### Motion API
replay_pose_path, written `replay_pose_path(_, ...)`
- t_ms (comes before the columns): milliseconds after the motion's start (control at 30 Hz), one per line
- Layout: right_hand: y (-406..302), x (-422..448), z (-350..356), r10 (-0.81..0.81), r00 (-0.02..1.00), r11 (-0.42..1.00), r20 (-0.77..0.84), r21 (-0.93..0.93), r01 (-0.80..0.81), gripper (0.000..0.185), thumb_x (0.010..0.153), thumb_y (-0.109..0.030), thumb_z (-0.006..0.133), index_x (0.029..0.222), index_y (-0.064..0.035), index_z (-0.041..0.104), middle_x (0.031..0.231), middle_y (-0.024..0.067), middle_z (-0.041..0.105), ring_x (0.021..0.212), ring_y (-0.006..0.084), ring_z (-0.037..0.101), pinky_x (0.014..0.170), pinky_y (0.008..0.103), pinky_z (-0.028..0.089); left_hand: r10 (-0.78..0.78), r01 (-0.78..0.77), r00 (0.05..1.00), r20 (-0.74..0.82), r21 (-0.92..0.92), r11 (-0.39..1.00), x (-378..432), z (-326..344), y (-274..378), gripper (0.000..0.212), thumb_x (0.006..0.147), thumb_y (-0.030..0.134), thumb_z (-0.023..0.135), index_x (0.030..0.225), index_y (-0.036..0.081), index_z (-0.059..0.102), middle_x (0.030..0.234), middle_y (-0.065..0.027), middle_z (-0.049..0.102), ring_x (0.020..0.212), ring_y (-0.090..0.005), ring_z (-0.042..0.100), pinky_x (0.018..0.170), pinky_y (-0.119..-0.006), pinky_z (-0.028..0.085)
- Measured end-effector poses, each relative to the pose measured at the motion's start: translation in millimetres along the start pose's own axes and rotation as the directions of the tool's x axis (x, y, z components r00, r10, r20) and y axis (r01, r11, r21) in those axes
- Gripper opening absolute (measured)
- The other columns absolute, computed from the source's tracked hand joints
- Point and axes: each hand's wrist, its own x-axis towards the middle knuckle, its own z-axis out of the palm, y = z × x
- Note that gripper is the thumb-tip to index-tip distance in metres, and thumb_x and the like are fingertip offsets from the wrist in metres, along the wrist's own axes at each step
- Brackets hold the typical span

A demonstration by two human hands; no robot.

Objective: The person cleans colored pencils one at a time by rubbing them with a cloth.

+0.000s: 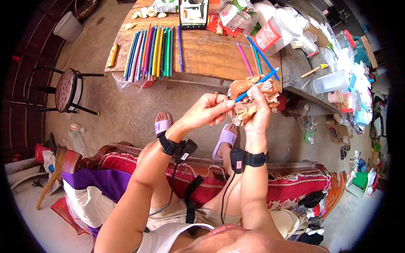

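My left hand (210, 109) pinches the lower end of a blue pencil (270, 74), which slants up to the right. Bunched in my right hand (258, 115) is a brown and cream cloth (241, 90); its thumb lies against the pencil, over the cloth. Just beyond, at the wooden table's (208, 53) right side, lie a magenta pencil (244, 59), another blue pencil (258, 53) and a couple more, partly hidden. Further left, several coloured pencils (155, 53) are lined up side by side near the front edge, with one dark blue pencil (180, 49) slightly apart.
A yellow lighter (113, 55) lies at the table's left corner. Behind the pencils stand a phone (193, 14) and a white plastic jar (278, 31). Cluttered containers and bags cover the grey side table (294, 68). A round stool (65, 90) is on the floor at left.
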Motion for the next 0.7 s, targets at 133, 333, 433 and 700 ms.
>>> replay_pose_path(133,-4.4,2.6,-0.4,-0.087,0.994,0.996,-0.064,-0.025,0.085,0.035,0.084,-0.013,0.065,0.116,-0.0089,0.051,0.093,0.0017,0.059,0.079,0.0125,0.06,0.068,0.029,0.053,-0.008,0.008,1.0,0.024,-0.006,1.0,1.0,1.8,-4.3,0.036,0.095,0.038,0.051,0.077,0.008,0.059,0.05,0.0045,0.046,0.041,-0.0023,0.039,0.039,-0.018,0.028)
replay_pose_path(333,8.7,-5.0,8.5,0.018,1.0,0.997,0.016,-0.072,-0.017,0.031,0.083,-0.014,0.065,0.11,-0.0057,0.053,0.089,0.0041,0.06,0.074,0.0121,0.061,0.06,0.0262,0.054,0.029,-0.029,1.0,0.0,-0.062,0.998,0.6,-2.6,-4.1,0.036,0.095,0.038,0.05,0.076,0.008,0.059,0.049,0.0046,0.046,0.041,-0.0025,0.039,0.039,-0.019,0.027)
replay_pose_path(433,4.0,-4.5,9.3,-0.013,1.0,0.999,0.011,-0.047,0.013,0.032,0.083,-0.014,0.065,0.111,-0.0049,0.053,0.092,0.005,0.06,0.076,0.0132,0.061,0.063,0.027,0.054,0.041,-0.042,0.999,-0.023,-0.024,0.999,0.4,-2.5,-1.6,0.036,0.095,0.038,0.05,0.076,0.008,0.059,0.049,0.0046,0.045,0.041,-0.0026,0.039,0.039,-0.019,0.027)
replay_pose_path(700,0.0,1.3,-4.1,0.003,1.0,1.0,-0.022,-0.006,-0.003,0.036,0.083,-0.014,0.066,0.114,-0.0069,0.052,0.094,0.0028,0.059,0.08,0.0119,0.059,0.063,0.0259,0.052,-0.002,0.003,1.0,0.008,-0.007,1.0,-0.4,0.1,-2.4,0.037,0.095,0.037,0.051,0.075,0.008,0.06,0.049,0.0047,0.045,0.04,-0.0029,0.038,0.038,-0.019,0.026)
